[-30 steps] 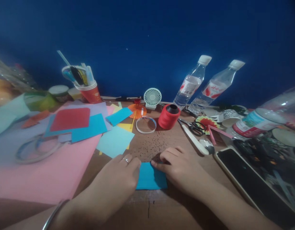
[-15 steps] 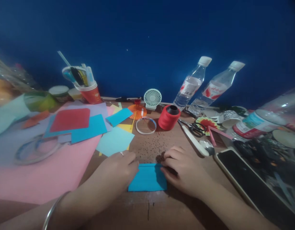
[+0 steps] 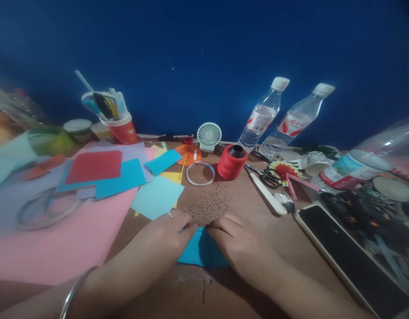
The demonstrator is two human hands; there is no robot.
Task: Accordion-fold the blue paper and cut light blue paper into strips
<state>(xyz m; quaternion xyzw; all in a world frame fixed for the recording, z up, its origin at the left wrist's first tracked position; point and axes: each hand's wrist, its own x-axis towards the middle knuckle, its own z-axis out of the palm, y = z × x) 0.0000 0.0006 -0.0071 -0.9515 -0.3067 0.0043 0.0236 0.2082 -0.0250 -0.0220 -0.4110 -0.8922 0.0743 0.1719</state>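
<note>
A blue sheet of paper point(image 3: 201, 252) with a narrow fold along its far edge lies on the wooden table in front of me. My left hand point(image 3: 173, 232) has its fingers closed on the paper's far left edge. My right hand point(image 3: 236, 241) pinches the far edge nearer the middle and covers the paper's right side. The fingertips of both hands are close together, partly hidden by the knuckles. Just beyond them are many small dark specks on the table. A light blue paper piece point(image 3: 158, 196) lies left of my left hand.
A red thread spool point(image 3: 232, 163), a tape roll point(image 3: 200, 173) and a small fan point(image 3: 209, 135) stand beyond my hands. Scissors point(image 3: 267, 177), a white-handled knife point(image 3: 267, 195) and a phone point(image 3: 347, 257) lie right. Two bottles point(image 3: 262, 117) lean near the wall. Pink paper point(image 3: 75, 248) spreads left.
My right hand has moved left along the paper's far edge, closer to my left hand. Its fingers are now closed tighter, and it covers more of the paper. The view has shifted slightly.
</note>
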